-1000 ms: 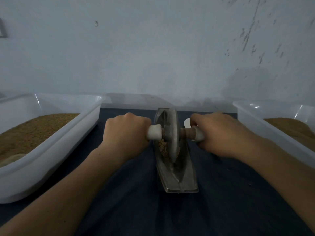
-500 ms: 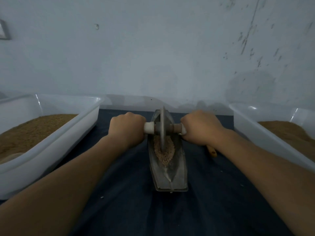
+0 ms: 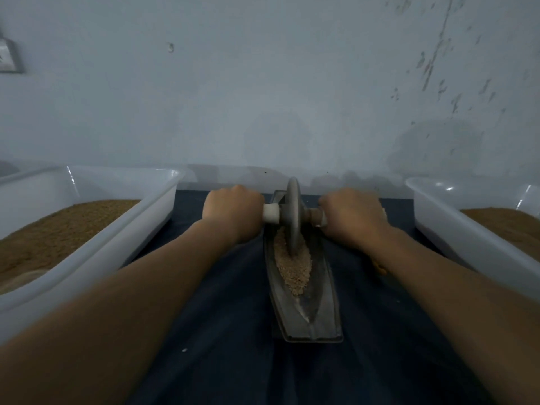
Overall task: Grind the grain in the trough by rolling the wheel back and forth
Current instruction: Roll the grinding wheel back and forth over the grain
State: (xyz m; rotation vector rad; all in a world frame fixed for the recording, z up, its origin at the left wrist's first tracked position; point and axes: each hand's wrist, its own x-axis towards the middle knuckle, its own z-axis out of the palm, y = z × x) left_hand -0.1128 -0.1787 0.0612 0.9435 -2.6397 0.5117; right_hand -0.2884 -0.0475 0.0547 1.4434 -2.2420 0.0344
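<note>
So the trough [image 3: 309,323] lies lengthwise on a dark blue cloth [image 3: 228,331], long axis pointing away from the person. The wheel [image 3: 293,211] stands upright at the trough's far end, rim down in the grain [image 3: 293,267], which runs in a pale strip along the trough's middle. The left hand [image 3: 233,213] is a closed fist round the handle [image 3: 271,213] just left of the trough. The right hand [image 3: 352,216] is wrapped tight round the other end, just right of it. A white tub [image 3: 117,244] of brown stuff sits left of the trough and a second tub [image 3: 438,226] right of it. There's also a small orange thing [image 3: 380,267] right of the trough, can't tell what.
</note>
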